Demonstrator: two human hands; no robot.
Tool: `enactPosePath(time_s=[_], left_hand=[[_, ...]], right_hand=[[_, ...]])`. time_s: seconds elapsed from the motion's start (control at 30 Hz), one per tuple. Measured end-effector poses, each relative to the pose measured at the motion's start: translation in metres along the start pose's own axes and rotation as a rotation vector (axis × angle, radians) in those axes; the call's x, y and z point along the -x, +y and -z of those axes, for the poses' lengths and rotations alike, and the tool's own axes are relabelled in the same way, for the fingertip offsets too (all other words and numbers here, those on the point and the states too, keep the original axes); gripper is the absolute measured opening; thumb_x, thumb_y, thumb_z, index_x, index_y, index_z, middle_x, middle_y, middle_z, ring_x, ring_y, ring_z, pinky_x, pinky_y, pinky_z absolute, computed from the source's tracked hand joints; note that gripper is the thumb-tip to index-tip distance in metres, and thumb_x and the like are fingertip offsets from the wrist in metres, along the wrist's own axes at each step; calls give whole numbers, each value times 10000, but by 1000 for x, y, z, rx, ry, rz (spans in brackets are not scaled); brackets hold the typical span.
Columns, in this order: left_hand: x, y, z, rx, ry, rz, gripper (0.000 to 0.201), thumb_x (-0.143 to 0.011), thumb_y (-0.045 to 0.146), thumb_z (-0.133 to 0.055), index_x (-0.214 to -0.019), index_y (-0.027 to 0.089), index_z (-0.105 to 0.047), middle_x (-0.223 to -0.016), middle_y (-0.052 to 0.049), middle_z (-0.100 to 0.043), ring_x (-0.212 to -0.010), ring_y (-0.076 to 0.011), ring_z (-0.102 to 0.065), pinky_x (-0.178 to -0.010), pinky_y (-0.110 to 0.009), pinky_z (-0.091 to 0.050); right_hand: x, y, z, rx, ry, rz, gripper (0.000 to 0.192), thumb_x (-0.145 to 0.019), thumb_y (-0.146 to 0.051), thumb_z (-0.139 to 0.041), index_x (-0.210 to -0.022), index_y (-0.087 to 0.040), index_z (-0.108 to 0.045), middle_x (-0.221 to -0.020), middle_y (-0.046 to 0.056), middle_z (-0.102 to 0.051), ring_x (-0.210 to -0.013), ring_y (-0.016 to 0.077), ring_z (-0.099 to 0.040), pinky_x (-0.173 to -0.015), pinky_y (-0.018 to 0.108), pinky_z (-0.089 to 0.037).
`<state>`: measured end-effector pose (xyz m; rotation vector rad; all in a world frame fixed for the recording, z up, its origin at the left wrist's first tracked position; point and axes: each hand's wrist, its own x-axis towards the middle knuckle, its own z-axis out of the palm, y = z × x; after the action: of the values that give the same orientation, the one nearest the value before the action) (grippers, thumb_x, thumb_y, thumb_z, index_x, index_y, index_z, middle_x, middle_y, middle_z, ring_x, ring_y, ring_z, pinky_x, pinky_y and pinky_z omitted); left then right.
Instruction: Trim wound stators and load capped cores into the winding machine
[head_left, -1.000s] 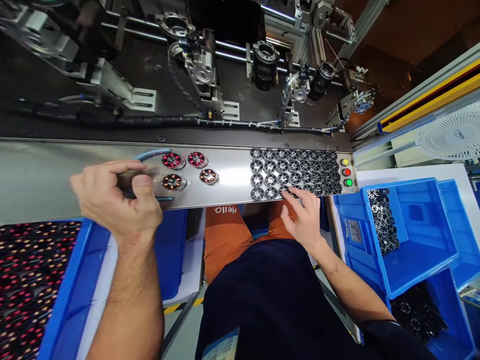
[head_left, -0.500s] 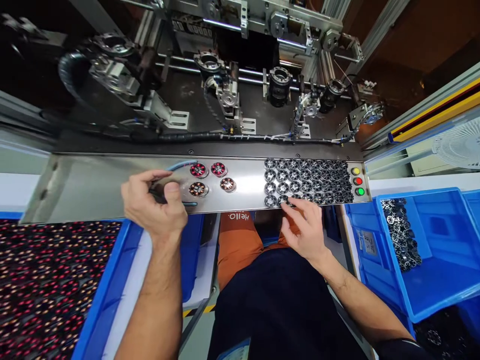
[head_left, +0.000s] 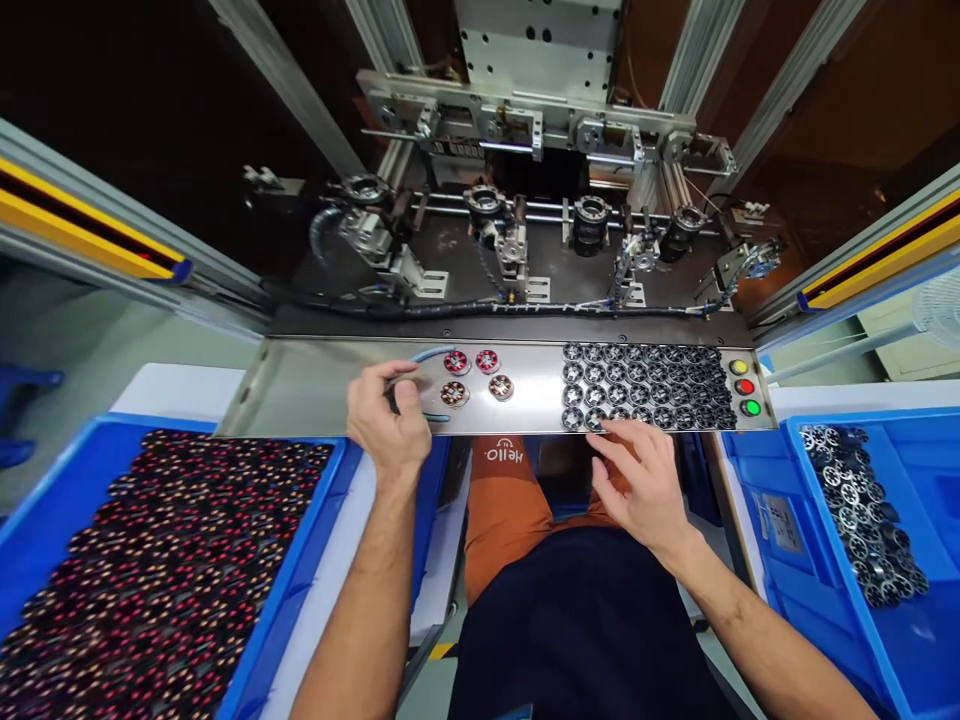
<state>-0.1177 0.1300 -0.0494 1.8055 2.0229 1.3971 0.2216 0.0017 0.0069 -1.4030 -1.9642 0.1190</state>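
My left hand (head_left: 394, 415) is closed around a dark tool with two thin blue arms (head_left: 435, 354) that reach right over the steel ledge (head_left: 315, 385); its kind I cannot make out. Just right of the arms' ends lie small round wound cores, two with red windings (head_left: 455, 362) and others copper-coloured (head_left: 501, 387). My right hand (head_left: 637, 480) has its fingers bent and apart, with nothing visible in it. Its fingertips are at the front row of black spoked rings (head_left: 594, 397), which stand in close rows; whether they touch I cannot tell.
Behind the ledge is a machine with several clamp fixtures (head_left: 591, 222). Yellow, red and green buttons (head_left: 744, 387) sit at the ledge's right end. A blue bin (head_left: 97, 440) of wound cores stands left, another blue bin (head_left: 810, 600) with rings right. Yellow bars (head_left: 90, 220) flank the machine.
The view has shifted and pulled back, showing more of the machine and the left bin. Both hands keep nearly the same places over the ledge; the cores and rings look unmoved.
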Motion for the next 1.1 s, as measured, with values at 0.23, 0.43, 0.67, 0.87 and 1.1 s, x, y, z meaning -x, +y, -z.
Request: enactPosePath(time_s=[0.23,0.43,0.67,0.87,1.1], left_hand=[[-3,-12,4,164,-5,-1,700,-1247,606,-170,-1235,200,-740,-1241,-157,-819,-1211,-285,-758,-1093,-434,-576],[-2,-21,13,258,-29,-25,617,-1238,622,-300,-1247,204,-753,-1269,-150,-820,-1226,-288,-757,-1114,-436,-573],[-5,-24,23,338,-51,-90,510,-1192,611,-475,-1209,221,-804,-1207,-126,-830,-1183,-324,-731,-1069,-472,-543],[39,46,3,282,-117,-339,369,-1062,645,-717,-1002,287,-784,-1111,-78,-862,-1164,-356,-767,-1212,-579,-454],[71,116,-48,174,-370,-264,232,-1124,480,-754,-1046,265,-793,-1046,-64,-836,-977,-285,-782,-875,-418,-541]], right_hand=[[22,-7,5,-71,-13,21,347,-1089,-116,-731,-1387,-276,-809,-1372,108,-822,-1266,314,-758,-1058,512,-620],[22,-1,18,-43,-42,70,313,-1115,-145,-724,-1374,-297,-809,-1326,91,-824,-1241,299,-759,-1063,513,-634],[18,30,49,121,39,13,232,-1144,-222,-738,-1355,-285,-811,-1304,107,-809,-1192,293,-744,-1032,523,-637],[9,36,23,201,-3,-27,194,-1182,-307,-709,-1310,-267,-849,-1279,110,-809,-1191,302,-728,-1042,512,-610],[-30,37,-11,346,-62,-99,220,-1137,-426,-822,-1147,-216,-886,-1037,91,-790,-1009,303,-669,-892,454,-514]])
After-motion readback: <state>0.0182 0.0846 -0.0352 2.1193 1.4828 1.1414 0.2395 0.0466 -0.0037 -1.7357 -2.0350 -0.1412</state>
